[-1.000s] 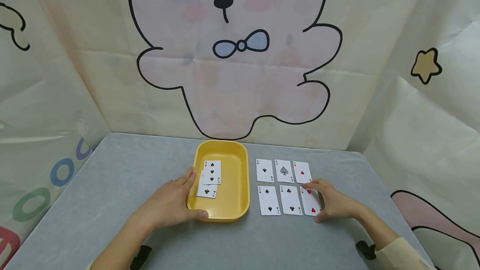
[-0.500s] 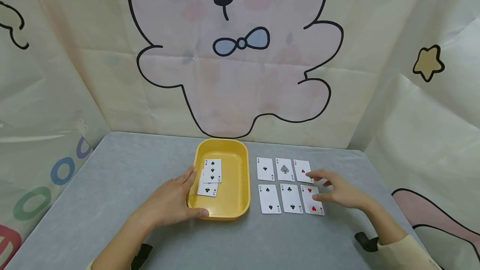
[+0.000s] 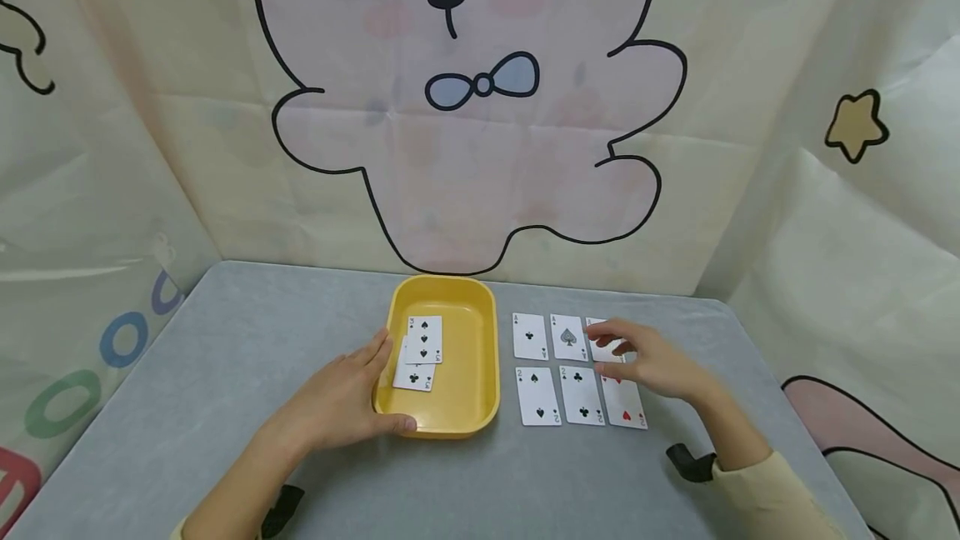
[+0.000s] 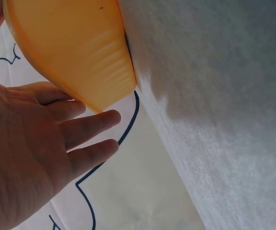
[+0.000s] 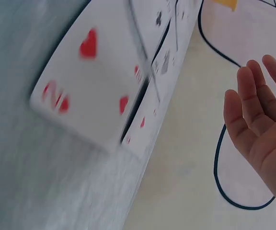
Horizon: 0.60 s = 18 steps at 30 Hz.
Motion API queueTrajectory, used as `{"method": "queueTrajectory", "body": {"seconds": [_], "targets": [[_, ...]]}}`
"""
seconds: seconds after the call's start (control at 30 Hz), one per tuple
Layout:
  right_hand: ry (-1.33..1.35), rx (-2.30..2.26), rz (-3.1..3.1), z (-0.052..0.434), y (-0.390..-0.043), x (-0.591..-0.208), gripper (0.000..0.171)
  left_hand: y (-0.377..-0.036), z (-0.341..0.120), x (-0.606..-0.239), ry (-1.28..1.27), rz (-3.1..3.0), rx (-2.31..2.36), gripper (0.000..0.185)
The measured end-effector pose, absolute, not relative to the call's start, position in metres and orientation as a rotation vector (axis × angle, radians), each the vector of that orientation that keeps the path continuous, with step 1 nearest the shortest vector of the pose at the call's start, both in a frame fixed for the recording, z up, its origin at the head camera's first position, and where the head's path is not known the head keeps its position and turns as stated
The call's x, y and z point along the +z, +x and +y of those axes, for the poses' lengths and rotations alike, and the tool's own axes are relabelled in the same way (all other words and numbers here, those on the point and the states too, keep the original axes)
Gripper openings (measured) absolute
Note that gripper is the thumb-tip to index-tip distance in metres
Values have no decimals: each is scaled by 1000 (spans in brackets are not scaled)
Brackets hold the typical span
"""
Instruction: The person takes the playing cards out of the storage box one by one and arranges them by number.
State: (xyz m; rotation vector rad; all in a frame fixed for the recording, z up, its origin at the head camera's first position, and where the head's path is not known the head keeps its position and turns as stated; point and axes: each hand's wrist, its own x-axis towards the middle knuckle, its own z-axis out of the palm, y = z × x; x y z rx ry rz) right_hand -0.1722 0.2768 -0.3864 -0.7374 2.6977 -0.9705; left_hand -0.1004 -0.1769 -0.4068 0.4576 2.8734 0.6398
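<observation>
Right hand (image 3: 648,361) moved over the ace of hearts (image 3: 600,342) (fingers straight).

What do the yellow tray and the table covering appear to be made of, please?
The yellow tray looks like moulded plastic: smooth, slightly glossy, with rounded corners. The table covering seems to be grey felt-like fabric, matte and fuzzy in the left wrist view.
</observation>
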Motion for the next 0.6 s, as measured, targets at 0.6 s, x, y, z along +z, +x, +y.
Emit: {"method": "queueTrajectory", "body": {"seconds": [0.6], "targets": [[-789,-1228,2662,202,-190,-392,35,-101,-178,-408,438,2869,645,130]]}}
